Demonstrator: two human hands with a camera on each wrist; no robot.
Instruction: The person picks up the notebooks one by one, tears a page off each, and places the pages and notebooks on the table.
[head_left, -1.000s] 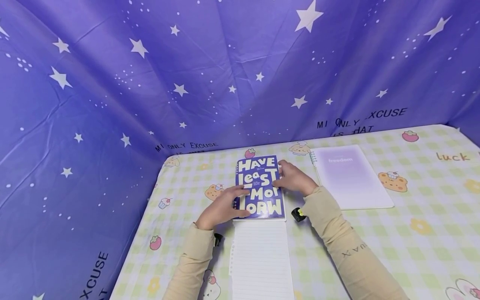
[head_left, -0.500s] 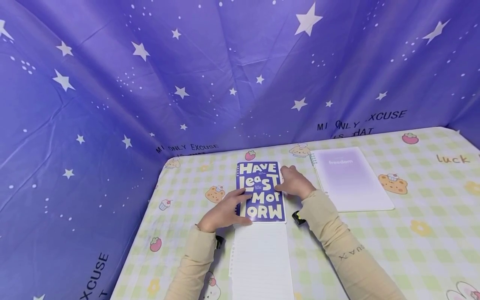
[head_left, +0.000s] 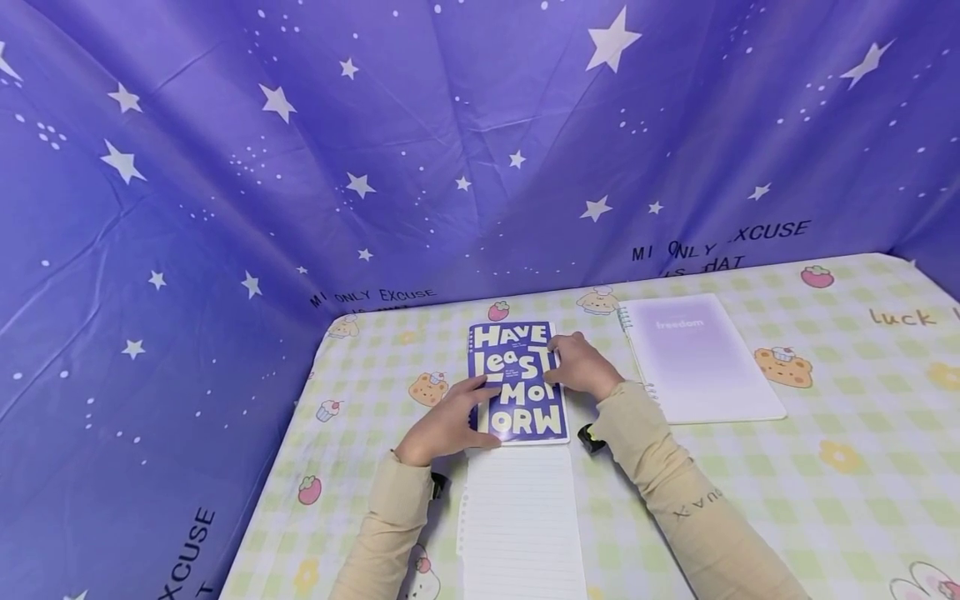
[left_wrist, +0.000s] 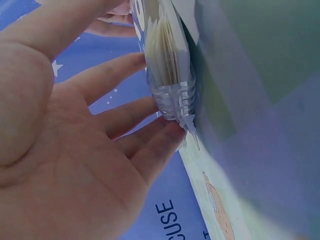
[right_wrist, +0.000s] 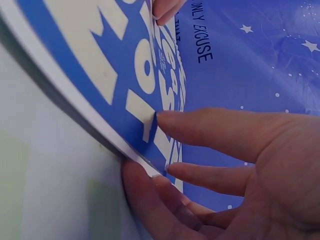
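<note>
A blue spiral notebook [head_left: 527, 421] with big cream letters lies face up in the head view, between my hands. My left hand [head_left: 444, 423] is at its left side. In the left wrist view, its long, extended fingers [left_wrist: 132, 117] touch the ringed spine [left_wrist: 172, 100], where the page edges show. On the opposite side, my right hand [head_left: 587, 367] holds the notebook's right edge. The right wrist view has the thumb [right_wrist: 200, 131] on the cover and other fingers bent at the edge, partly underneath. Below the notebook lies lined paper [head_left: 521, 521], punched along its left margin.
To the right lies a pale purple spiral notebook [head_left: 708, 371] marked "freedom". A green checked cloth [head_left: 840, 500] with cartoon prints covers the table. Blue starry curtains [head_left: 420, 150] rise behind it and at the left.
The blue notebook has shifted slightly toward me, both hands staying on it. My right hand has come a little lower along the edge. The lined paper and purple notebook stay put.
</note>
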